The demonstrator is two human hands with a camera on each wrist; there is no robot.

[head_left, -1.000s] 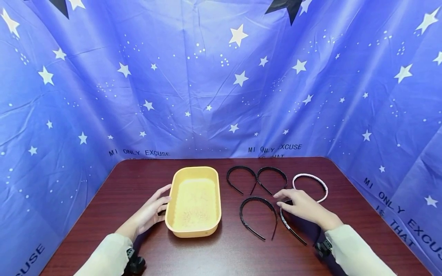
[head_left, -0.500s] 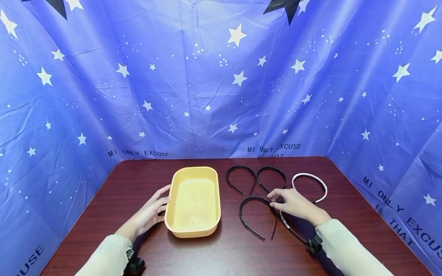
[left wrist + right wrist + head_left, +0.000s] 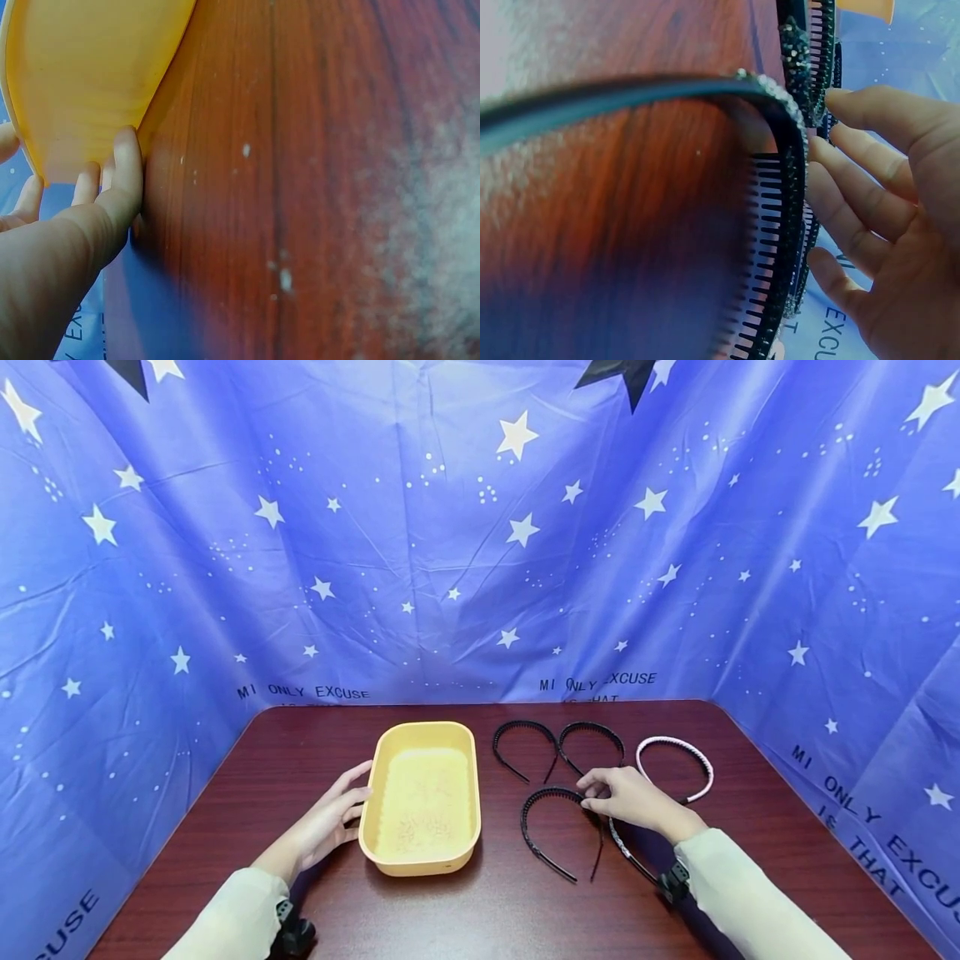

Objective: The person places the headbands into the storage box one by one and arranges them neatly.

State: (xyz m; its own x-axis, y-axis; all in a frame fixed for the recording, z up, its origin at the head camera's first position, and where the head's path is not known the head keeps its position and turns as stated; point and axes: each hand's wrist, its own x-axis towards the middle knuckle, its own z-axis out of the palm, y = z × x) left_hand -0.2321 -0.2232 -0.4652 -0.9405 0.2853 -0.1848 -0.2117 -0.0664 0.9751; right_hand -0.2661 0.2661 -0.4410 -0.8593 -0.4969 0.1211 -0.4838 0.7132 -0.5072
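My left hand [image 3: 330, 814] lies along the left side of a yellow plastic basin [image 3: 420, 860], fingers extended; in the left wrist view its fingers [image 3: 129, 161] reach along the basin wall. My right hand [image 3: 633, 797] is over the upper right of the front black toothed headband [image 3: 525, 827]. Its thumb and index fingertips stand apart at either side of the band. In the right wrist view, a second black headband [image 3: 799, 127] with glittering stones crosses close in front of the fingers [image 3: 855, 176]. The hand hides part of that headband in the head view.
Two more black headbands, one back left [image 3: 525, 724] and one beside it [image 3: 588, 727], lie on the dark red wooden table [image 3: 315, 743]. A white-and-black headband [image 3: 701, 764] lies at the right. A blue star-printed cloth [image 3: 412, 543] surrounds the table's back and sides.
My right hand has moved left from above the stone-decorated headband to the front black headband. The left hand and basin have stayed put.
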